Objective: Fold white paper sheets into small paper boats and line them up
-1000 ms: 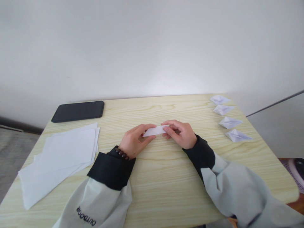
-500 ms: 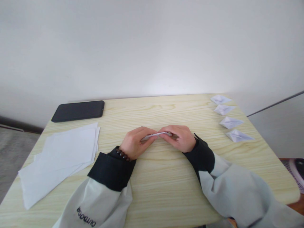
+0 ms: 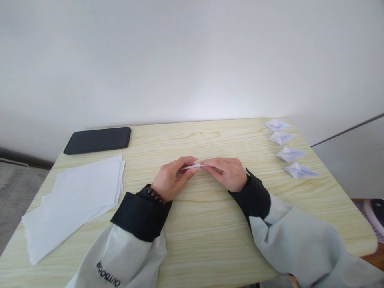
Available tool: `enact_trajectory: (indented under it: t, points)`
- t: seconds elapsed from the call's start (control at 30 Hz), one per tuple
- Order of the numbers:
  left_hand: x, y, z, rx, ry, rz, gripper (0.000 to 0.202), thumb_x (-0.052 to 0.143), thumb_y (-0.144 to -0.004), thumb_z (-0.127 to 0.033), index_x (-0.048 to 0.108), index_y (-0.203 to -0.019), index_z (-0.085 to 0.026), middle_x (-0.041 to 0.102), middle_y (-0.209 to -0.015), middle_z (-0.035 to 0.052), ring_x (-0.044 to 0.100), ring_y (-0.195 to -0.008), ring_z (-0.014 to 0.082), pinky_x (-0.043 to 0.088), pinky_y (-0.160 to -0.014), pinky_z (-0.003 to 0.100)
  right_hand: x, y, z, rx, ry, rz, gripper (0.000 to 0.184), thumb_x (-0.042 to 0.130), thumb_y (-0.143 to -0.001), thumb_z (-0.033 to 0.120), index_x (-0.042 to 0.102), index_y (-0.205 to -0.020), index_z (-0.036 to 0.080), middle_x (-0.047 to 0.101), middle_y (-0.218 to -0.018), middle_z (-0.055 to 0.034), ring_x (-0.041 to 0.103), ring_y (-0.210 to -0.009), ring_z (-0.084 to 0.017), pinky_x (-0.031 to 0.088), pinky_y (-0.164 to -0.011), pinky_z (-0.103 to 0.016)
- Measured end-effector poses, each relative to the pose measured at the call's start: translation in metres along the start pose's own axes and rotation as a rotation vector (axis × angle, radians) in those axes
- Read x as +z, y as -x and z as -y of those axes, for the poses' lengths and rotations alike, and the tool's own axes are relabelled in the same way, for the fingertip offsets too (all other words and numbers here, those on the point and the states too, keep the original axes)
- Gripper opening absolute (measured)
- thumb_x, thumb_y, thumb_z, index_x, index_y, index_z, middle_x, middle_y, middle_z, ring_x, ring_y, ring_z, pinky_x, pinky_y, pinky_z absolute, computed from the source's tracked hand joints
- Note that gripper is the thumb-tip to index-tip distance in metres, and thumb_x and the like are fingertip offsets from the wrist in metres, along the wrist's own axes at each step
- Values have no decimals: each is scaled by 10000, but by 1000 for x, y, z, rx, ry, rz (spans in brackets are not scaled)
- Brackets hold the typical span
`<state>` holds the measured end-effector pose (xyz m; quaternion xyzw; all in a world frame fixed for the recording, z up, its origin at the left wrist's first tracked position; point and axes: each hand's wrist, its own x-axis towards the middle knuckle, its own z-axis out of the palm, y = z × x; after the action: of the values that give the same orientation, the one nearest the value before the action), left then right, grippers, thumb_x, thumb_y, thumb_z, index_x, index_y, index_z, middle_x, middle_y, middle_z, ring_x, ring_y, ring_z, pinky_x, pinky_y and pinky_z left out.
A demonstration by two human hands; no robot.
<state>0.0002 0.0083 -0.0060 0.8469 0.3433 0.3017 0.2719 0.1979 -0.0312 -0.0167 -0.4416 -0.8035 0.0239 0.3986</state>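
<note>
Between my two hands is a small folded piece of white paper (image 3: pixel 196 165), seen nearly edge-on above the table. My left hand (image 3: pixel 172 178) pinches its left part between thumb and fingers, which hide some of it. Thumb and fingertips of my right hand (image 3: pixel 228 172) are closed on its right end. The fold's exact shape cannot be made out. Several folded white paper boats (image 3: pixel 300 171) stand in a column at the table's right side.
A loose stack of white paper sheets (image 3: pixel 81 192) lies at the left of the wood-grain table (image 3: pixel 204 232). Behind it rests a black smartphone (image 3: pixel 97 140). A white wall (image 3: pixel 192 60) rises along the table's back edge.
My right fingers have shifted toward the right end of the folded paper, and more of its middle shows. The paper looks slightly higher and flatter. Boats, sheets and phone stay in place.
</note>
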Motion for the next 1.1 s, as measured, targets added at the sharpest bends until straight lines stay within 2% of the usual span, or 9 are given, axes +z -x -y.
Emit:
enact_trajectory:
  t: [0.07, 0.2, 0.33, 0.4, 0.53, 0.67, 0.87, 0.97, 1.1]
  points:
    - [1, 0, 2, -32, -6, -19, 297, 514, -865, -362, 584, -1078, -168, 696, -890, 27, 654, -784, 131, 519, -705, 210, -1, 0, -1, 12, -5, -7, 132, 532, -878, 225, 658, -912, 203, 729, -882, -25, 683, -760, -119, 520, -683, -190]
    - [1, 0, 4, -20, -59, -63, 284, 548, -845, -366, 603, -1036, -164, 688, -888, 34, 634, -705, 125, 516, -651, 221, -2, -1, 0, 40, -73, 26, 133, 544, -868, 243, 634, -956, 197, 716, -931, -38, 672, -824, -123, 525, -746, -206]
    - [0, -1, 4, 52, -82, -71, 250, 595, -820, -319, 598, -1014, -162, 675, -923, 39, 626, -760, 132, 515, -671, 228, -1, -2, 1, 104, -69, 10, 223, 605, -823, 286, 592, -1014, 172, 701, -941, -63, 661, -834, -147, 530, -752, -246]
    - [0, -1, 4, 72, -78, -72, 216, 607, -812, -271, 595, -1000, -164, 669, -932, 39, 620, -795, 134, 514, -688, 230, 0, -2, 0, 116, -79, 9, 206, 619, -809, 272, 588, -988, 174, 694, -926, -64, 655, -827, -150, 530, -743, -254]
    - [0, -2, 3, 113, -44, -70, 102, 565, -823, -149, 615, -910, -168, 646, -866, 27, 600, -769, 114, 502, -686, 220, 3, -2, -3, 74, -165, 28, 21, 576, -833, 198, 585, -847, 184, 668, -878, -63, 633, -813, -138, 523, -734, -252]
    - [2, -2, 2, 169, -13, -109, 91, 556, -822, -136, 638, -850, -163, 609, -881, 41, 580, -754, 103, 496, -651, 207, 4, -1, -5, 55, -186, 56, 17, 565, -841, 182, 575, -853, 177, 641, -889, -74, 611, -827, -142, 515, -746, -262]
    - [4, -2, 1, 93, -102, -193, 82, 553, -819, -168, 622, -782, -143, 600, -877, 54, 556, -689, 98, 486, -603, 212, 3, -2, -4, -34, -148, 104, 63, 519, -872, 185, 576, -846, 189, 626, -928, -69, 599, -854, -137, 506, -765, -262]
    - [3, -2, 0, 79, -123, -150, 75, 544, -811, -170, 618, -812, -153, 603, -871, 49, 580, -750, 117, 500, -638, 218, 2, -3, -2, -66, -112, 120, 77, 514, -868, 182, 579, -827, 186, 626, -929, -75, 598, -840, -142, 507, -747, -268]
    - [4, -1, 1, 85, -130, -98, 119, 560, -789, -182, 621, -889, -159, 604, -907, 54, 598, -809, 135, 516, -705, 245, 1, -3, 1, -38, -103, 85, 61, 534, -829, 185, 580, -789, 182, 624, -935, -82, 604, -792, -139, 513, -715, -268]
